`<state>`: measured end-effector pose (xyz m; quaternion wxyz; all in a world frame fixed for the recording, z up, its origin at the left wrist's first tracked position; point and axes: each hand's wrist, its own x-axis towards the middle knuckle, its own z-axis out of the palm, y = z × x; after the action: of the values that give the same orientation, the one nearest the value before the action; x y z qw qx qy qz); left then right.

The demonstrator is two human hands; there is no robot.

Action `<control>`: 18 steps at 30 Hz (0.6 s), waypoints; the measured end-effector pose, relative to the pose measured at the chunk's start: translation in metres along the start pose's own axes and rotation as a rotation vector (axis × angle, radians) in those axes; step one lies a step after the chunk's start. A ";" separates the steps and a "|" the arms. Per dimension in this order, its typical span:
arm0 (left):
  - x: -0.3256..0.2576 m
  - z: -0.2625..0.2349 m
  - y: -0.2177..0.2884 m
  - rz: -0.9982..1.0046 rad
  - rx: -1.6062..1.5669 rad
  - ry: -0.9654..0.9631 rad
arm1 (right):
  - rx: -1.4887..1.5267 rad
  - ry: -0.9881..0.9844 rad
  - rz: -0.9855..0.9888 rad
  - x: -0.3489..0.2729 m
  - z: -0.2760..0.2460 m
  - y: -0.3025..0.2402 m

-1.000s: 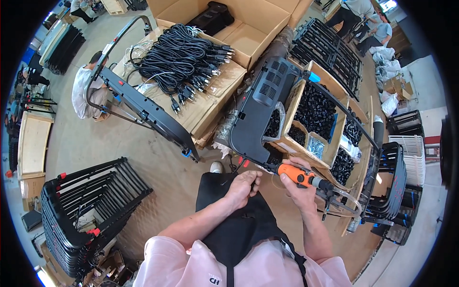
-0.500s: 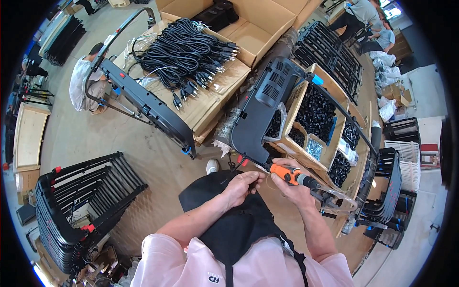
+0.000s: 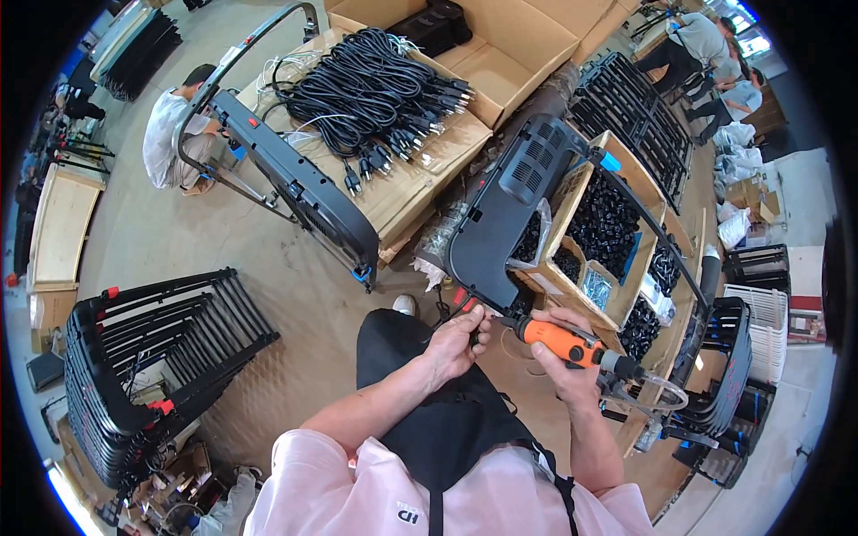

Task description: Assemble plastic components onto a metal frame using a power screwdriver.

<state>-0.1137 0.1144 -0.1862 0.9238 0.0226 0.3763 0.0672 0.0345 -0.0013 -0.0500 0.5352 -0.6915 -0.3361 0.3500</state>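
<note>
My right hand (image 3: 572, 376) is wrapped round an orange power screwdriver (image 3: 556, 341), which lies nearly level with its bit toward the left. A clear hose trails from its rear end. Close to the bit, my left hand (image 3: 453, 347) is closed in a pinch; whatever sits between its fingers is too small to make out. Just beyond both hands is the near end of a black plastic housing (image 3: 483, 255) with a vented motor cover. A red piece (image 3: 461, 297) shows at that end, beside my left fingertips.
Right of the housing, a wooden divided bin (image 3: 617, 308) holds black plastic parts and screws. A second black frame (image 3: 308, 201) stands ahead left, beside a cardboard box piled with black power cords (image 3: 375, 94). Stacked black frames (image 3: 152, 375) stand at left. A person (image 3: 179, 134) crouches far left.
The screwdriver has swung so its bit points at my left fingertips, with more of its body showing. My left hand has lifted slightly toward the housing's end. The view has shifted a little.
</note>
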 end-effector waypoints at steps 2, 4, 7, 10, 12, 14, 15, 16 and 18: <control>0.003 0.002 -0.001 0.006 -0.096 -0.041 | -0.001 -0.032 -0.044 0.000 0.000 0.006; 0.008 0.004 -0.004 0.008 -0.152 -0.064 | -0.065 -0.044 -0.097 0.000 0.002 0.009; 0.009 0.009 -0.004 0.002 -0.236 -0.081 | -0.069 -0.027 -0.095 -0.001 0.004 0.008; 0.009 0.011 -0.004 -0.013 -0.291 -0.086 | -0.087 -0.036 -0.107 -0.001 0.004 0.005; 0.009 0.011 -0.005 -0.019 -0.319 -0.101 | -0.102 -0.038 -0.098 0.000 0.005 0.003; 0.008 0.012 -0.005 -0.018 -0.323 -0.114 | -0.119 -0.041 -0.091 0.003 0.007 0.000; 0.006 0.014 -0.003 -0.017 -0.326 -0.115 | -0.121 -0.035 -0.083 0.005 0.009 -0.003; 0.005 0.016 -0.002 0.004 -0.306 -0.113 | -0.123 -0.030 -0.074 0.007 0.012 -0.004; 0.002 0.018 0.001 0.030 -0.289 -0.113 | -0.144 -0.034 -0.078 0.013 0.017 -0.003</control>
<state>-0.0993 0.1155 -0.1746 0.9360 -0.1014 0.3099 0.1329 0.0265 0.0189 -0.0524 0.4917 -0.7084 -0.3961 0.3154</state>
